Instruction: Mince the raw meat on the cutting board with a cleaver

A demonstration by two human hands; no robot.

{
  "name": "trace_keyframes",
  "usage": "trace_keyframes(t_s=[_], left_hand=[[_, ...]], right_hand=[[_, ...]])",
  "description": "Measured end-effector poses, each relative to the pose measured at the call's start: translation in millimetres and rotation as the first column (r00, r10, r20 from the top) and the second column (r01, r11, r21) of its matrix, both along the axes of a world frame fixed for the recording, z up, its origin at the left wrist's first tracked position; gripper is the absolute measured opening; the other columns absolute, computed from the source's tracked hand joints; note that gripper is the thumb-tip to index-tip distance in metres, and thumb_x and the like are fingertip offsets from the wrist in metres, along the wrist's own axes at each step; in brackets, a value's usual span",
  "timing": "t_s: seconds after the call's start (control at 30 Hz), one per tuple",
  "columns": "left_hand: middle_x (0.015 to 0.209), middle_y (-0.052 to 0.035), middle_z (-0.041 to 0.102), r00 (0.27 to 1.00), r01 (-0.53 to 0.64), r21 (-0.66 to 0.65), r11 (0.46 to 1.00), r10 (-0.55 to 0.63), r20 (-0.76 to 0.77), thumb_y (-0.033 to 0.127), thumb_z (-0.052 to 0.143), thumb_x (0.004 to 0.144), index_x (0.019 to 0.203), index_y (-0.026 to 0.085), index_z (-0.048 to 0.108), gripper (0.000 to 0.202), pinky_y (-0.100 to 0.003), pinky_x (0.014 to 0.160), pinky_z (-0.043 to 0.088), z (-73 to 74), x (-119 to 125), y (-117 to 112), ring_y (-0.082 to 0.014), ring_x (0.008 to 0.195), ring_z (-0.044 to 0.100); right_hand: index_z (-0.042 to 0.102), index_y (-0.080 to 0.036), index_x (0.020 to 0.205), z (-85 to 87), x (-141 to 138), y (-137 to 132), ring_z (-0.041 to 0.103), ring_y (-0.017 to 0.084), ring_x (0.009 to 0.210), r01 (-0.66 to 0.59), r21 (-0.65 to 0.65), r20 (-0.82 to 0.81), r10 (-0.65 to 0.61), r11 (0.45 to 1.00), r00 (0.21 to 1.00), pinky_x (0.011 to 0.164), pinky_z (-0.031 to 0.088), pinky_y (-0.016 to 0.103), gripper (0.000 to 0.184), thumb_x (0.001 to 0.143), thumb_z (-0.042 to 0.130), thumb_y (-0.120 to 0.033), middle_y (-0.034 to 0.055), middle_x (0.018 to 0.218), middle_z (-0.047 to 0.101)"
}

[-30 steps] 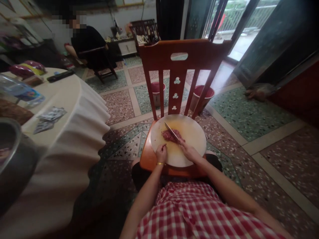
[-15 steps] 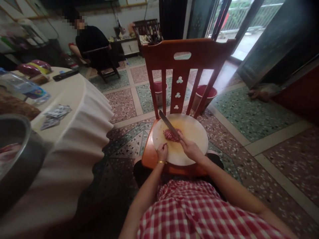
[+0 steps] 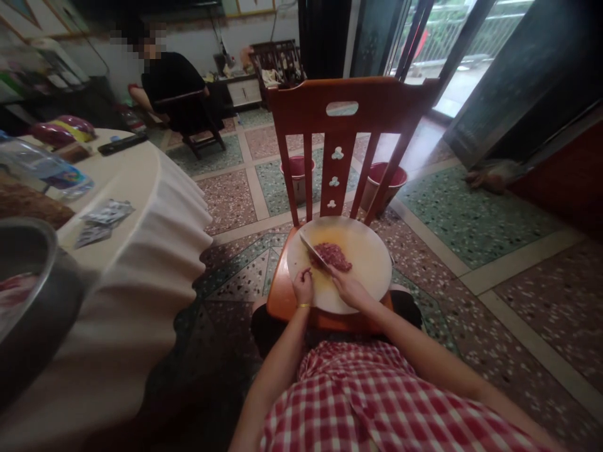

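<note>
My right hand (image 3: pixel 348 285) grips the handle of a kitchen knife (image 3: pixel 315 252), whose blade points up and to the left. The blade lies along the left side of a heap of chopped red meat (image 3: pixel 333 256). Under both is a round, pale cutting board (image 3: pixel 370 276), stained yellowish in the middle. My left hand (image 3: pixel 303 286), with a gold bracelet at its wrist, is curled closed at the board's left front edge. Whether it holds anything is hidden from me. The board rests on the seat of a wooden chair (image 3: pixel 279 295).
To the left, a cloth-covered table (image 3: pixel 141 188) bears a metal basin (image 3: pixel 44 251) with meat, a plastic bottle (image 3: pixel 66 172) and foil packets (image 3: pixel 106 213). Two buckets (image 3: pixel 298 179) stand behind the chair's back (image 3: pixel 301 100). Farther off, a person (image 3: pixel 172 72) sits on a chair.
The knife has moved from lying across the meat to its left side, closer to my left hand. The meat now shows as a wider, uncovered heap.
</note>
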State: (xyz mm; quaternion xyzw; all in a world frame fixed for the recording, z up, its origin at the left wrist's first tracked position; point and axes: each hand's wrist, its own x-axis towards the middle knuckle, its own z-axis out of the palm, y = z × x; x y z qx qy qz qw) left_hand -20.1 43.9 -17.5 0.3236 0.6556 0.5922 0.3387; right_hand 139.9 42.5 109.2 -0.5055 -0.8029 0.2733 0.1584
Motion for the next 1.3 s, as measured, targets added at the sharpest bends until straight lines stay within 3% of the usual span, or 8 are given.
trace_keyframes(t_s=[0.1,0.27,0.43,0.6,0.8,0.97,1.13,1.3], left_hand=[[0.076,-0.0061,0.064,1.0,-0.021,-0.017,1.0,0.021,0.005,0.029,0.047,0.072,0.088,0.012,0.062,0.028,-0.025,0.067,0.047,-3.8,-2,-4,-0.0122,0.07,0.059],[0.08,-0.0067,0.065,0.999,-0.015,0.009,1.0,0.016,-0.044,0.028,0.046,0.073,0.088,0.012,0.063,0.028,-0.026,0.071,0.047,-4.1,-4,-13,-0.0126,0.073,0.059],[0.083,-0.0078,0.065,0.996,0.009,-0.011,1.0,-0.01,-0.092,0.027,0.047,0.073,0.092,0.012,0.062,0.028,-0.028,0.074,0.047,-0.1,-7,-16,-0.0138,0.077,0.06],[0.085,-0.008,0.065,0.997,0.002,-0.006,1.0,-0.002,-0.08,0.025,0.046,0.073,0.089,0.013,0.064,0.027,-0.028,0.075,0.048,4.0,-4,-14,-0.0134,0.077,0.06],[0.082,-0.0066,0.066,0.996,0.01,-0.062,0.998,-0.015,-0.092,0.024,0.047,0.072,0.09,0.013,0.064,0.026,-0.028,0.074,0.048,5.7,-6,-12,-0.0139,0.077,0.06],[0.082,-0.0063,0.065,0.996,0.013,-0.05,0.999,-0.018,-0.092,0.021,0.044,0.073,0.087,0.014,0.063,0.025,-0.026,0.073,0.047,15.0,0,-8,-0.0129,0.075,0.059],[0.084,-0.0051,0.064,0.962,0.135,0.05,0.99,-0.119,-0.247,0.019,0.043,0.075,0.085,0.015,0.064,0.023,-0.026,0.077,0.046,20.6,6,-4,-0.0127,0.08,0.058],[0.083,-0.0044,0.064,0.946,0.118,0.024,0.993,-0.105,-0.308,0.018,0.043,0.075,0.086,0.017,0.064,0.024,-0.027,0.078,0.045,13.3,3,0,-0.0129,0.08,0.058]], right_hand=[[0.032,-0.019,0.133,-2.7,3,1,0.061,0.024,0.089,-0.007,-0.078,0.074,0.013,0.997,0.997,0.075,0.047,0.034,0.046,0.089,0.028,-0.031,0.0107,0.108,0.061],[0.023,-0.022,0.137,1.6,0,-3,0.06,0.021,0.092,-0.012,0.075,-0.03,0.014,0.997,0.999,0.079,0.046,0.032,0.048,0.09,0.028,-0.032,0.0097,0.116,0.057],[0.035,-0.022,0.132,-2.3,5,-5,0.059,0.023,0.094,-0.032,-0.074,0.055,0.036,0.997,0.998,0.079,0.046,0.034,0.044,0.088,0.032,-0.029,0.0084,0.11,0.06],[0.026,-0.024,0.136,12.6,11,-2,0.056,0.022,0.1,0.019,0.092,-0.098,-0.01,0.996,0.995,0.083,0.045,0.033,0.047,0.09,0.03,-0.031,0.0077,0.113,0.058],[0.036,-0.021,0.131,-3.7,14,-1,0.059,0.023,0.095,0.041,-0.096,0.02,-0.039,0.995,0.999,0.08,0.047,0.035,0.043,0.089,0.031,-0.03,0.0084,0.107,0.062],[0.027,-0.022,0.136,6.9,15,-1,0.053,0.021,0.104,0.069,0.116,-0.13,-0.054,0.991,0.99,0.088,0.042,0.035,0.047,0.09,0.029,-0.031,0.0075,0.116,0.056],[0.036,-0.021,0.131,1.1,20,7,0.054,0.022,0.103,0.05,-0.025,-0.054,-0.051,0.998,0.997,0.088,0.043,0.037,0.044,0.088,0.032,-0.027,0.0074,0.118,0.055],[0.026,-0.024,0.135,18.7,16,9,0.044,0.019,0.115,0.077,0.135,-0.202,-0.049,0.988,0.978,0.095,0.037,0.034,0.047,0.089,0.03,-0.03,0.0042,0.129,0.045]])
